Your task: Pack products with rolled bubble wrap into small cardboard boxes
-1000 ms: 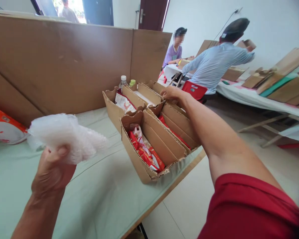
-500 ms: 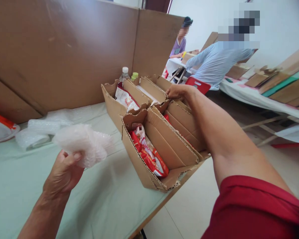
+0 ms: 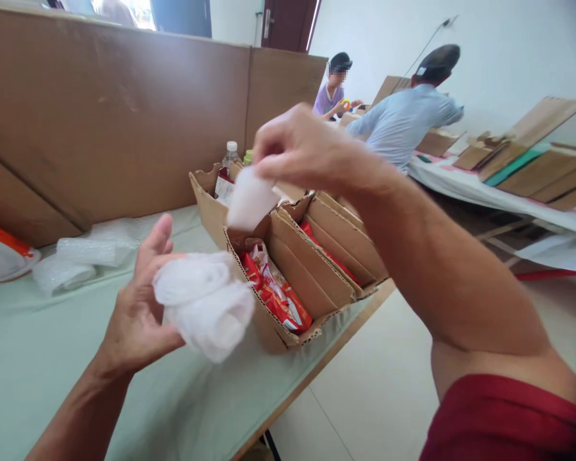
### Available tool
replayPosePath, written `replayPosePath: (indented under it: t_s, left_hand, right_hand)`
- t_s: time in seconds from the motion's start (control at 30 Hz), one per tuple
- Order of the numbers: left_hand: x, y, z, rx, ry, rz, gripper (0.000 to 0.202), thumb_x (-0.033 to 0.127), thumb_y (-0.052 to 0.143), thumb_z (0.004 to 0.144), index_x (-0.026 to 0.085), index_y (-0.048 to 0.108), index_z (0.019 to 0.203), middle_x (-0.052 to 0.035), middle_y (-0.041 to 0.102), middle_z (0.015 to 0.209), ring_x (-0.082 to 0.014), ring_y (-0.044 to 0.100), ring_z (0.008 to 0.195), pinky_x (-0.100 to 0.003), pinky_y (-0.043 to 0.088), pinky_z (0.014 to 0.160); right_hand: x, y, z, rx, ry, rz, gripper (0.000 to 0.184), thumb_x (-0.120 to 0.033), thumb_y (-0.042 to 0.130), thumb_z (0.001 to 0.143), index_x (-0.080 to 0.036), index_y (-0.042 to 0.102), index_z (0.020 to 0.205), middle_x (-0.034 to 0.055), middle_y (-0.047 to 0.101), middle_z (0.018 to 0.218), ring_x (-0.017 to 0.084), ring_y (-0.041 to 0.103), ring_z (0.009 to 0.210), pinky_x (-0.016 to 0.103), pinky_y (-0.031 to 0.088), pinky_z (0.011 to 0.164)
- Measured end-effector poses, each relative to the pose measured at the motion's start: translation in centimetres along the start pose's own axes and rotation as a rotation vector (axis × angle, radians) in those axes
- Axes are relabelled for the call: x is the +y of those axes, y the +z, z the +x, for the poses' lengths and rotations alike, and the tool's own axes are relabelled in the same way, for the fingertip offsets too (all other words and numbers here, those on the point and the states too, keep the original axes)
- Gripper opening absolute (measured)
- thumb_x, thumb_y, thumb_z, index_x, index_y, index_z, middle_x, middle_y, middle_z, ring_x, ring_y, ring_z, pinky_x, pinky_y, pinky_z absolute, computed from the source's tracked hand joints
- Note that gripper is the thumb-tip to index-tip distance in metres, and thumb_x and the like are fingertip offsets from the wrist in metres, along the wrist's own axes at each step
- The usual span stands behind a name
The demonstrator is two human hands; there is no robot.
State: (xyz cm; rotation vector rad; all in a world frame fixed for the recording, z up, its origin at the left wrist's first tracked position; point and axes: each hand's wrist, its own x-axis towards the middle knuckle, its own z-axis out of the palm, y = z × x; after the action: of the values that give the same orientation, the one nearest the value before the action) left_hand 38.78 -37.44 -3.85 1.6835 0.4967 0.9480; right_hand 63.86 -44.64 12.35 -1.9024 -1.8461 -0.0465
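Note:
My left hand (image 3: pixel 144 307) cradles rolled bubble wrap (image 3: pixel 206 301) over the table, with some of its fingers raised. Above the cardboard boxes, my right hand (image 3: pixel 292 147) pinches a white wrap-like piece (image 3: pixel 252 198) that hangs down, smeared by motion. The nearest box (image 3: pixel 317 275) holds red printed packets (image 3: pixel 278 294). Behind it, another box (image 3: pixel 204 198) has a white and dark red packet (image 3: pixel 224 186) inside. More red packaging (image 3: pixel 333 253) shows in the box to the right.
Loose bubble wrap (image 3: pixel 86 253) lies at the left, beside an orange and white package (image 3: pixel 4 253). A tall cardboard panel (image 3: pixel 139 121) stands behind. A clear bottle (image 3: pixel 231 153) is beyond the boxes. Two people (image 3: pixel 398 118) work at tables farther back.
My right hand has come back from the far boxes toward me, now with a white piece in it. My left hand has shifted right with the bubble wrap, turning it.

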Motion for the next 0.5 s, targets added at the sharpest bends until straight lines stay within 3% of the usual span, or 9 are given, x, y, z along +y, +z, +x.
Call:
replayPosePath:
  t_s: [0.07,0.13,0.2,0.27,0.37,0.43,0.5]
  left_hand:
    - [1.1,0.7,0.3,-0.08,0.172,0.042,0.058,0.022,0.09,0.049,0.031,0.076,0.105,-0.0034,0.056,0.146,-0.0333,0.052,0.136,-0.039,0.047,0.109]
    - [1.2,0.6,0.4,-0.11,0.167,0.021,0.055,0.018,0.086,0.051,0.029,0.076,0.104,-0.0053,0.069,0.125,-0.0312,0.065,0.117,-0.038,0.054,0.099]
    - [0.4,-0.6,0.1,0.006,0.054,-0.033,0.054,0.016,0.085,0.049,0.027,0.076,0.101,-0.0033,0.074,0.104,-0.0262,0.071,0.095,-0.032,0.058,0.085]
    - [-0.8,-2.3,-0.6,0.167,-0.066,-0.098,0.061,0.019,0.086,0.044,0.027,0.075,0.103,-0.0005,0.073,0.099,-0.0216,0.068,0.086,-0.026,0.058,0.076]
    - [-1.7,-4.2,-1.8,0.298,-0.222,-0.193,0.085,0.026,0.086,0.04,0.032,0.068,0.123,0.0039,0.071,0.099,-0.0149,0.063,0.075,-0.017,0.054,0.06]
    - [-1.8,-4.7,-2.1,0.318,-0.274,-0.242,0.089,0.025,0.087,0.04,0.034,0.067,0.126,0.005,0.071,0.095,-0.0133,0.061,0.07,-0.015,0.052,0.055]
    - [-1.9,-4.7,-2.2,0.346,-0.261,-0.296,0.077,0.024,0.087,0.041,0.03,0.071,0.116,0.0032,0.071,0.088,-0.0148,0.063,0.069,-0.017,0.054,0.057]
  right_hand:
    - [-2.2,2.3,0.5,-0.141,-0.141,0.208,0.012,-0.006,0.063,0.074,-0.016,0.069,0.068,-0.0037,0.064,0.062,0.007,0.055,0.058,0.018,0.042,0.054]
    - [-1.4,4.1,1.5,-0.149,-0.158,0.33,0.01,-0.016,0.064,0.083,-0.016,0.072,0.078,-0.0012,0.07,0.071,0.008,0.06,0.062,0.02,0.049,0.061]
    - [2.2,4.8,2.8,-0.034,-0.04,0.312,0.014,-0.024,0.063,0.089,-0.016,0.074,0.088,0.003,0.074,0.082,0.011,0.064,0.068,0.023,0.053,0.066]
    - [7.2,4.9,4.1,0.049,0.178,0.123,0.014,-0.02,0.062,0.088,-0.013,0.074,0.092,0.0076,0.076,0.089,0.015,0.068,0.074,0.025,0.054,0.068]
    - [13.2,5.3,5.0,-0.185,0.534,-0.256,0.016,-0.017,0.064,0.087,-0.01,0.075,0.096,0.012,0.077,0.089,0.02,0.071,0.081,0.027,0.055,0.072]
    - [15.0,6.3,4.9,-0.324,0.621,-0.355,0.014,-0.017,0.067,0.086,-0.01,0.075,0.094,0.013,0.077,0.084,0.023,0.072,0.083,0.029,0.055,0.074]
    - [15.4,7.6,4.6,-0.363,0.618,-0.373,0.012,-0.015,0.067,0.085,-0.01,0.076,0.092,0.0143,0.077,0.084,0.024,0.072,0.088,0.029,0.055,0.078]
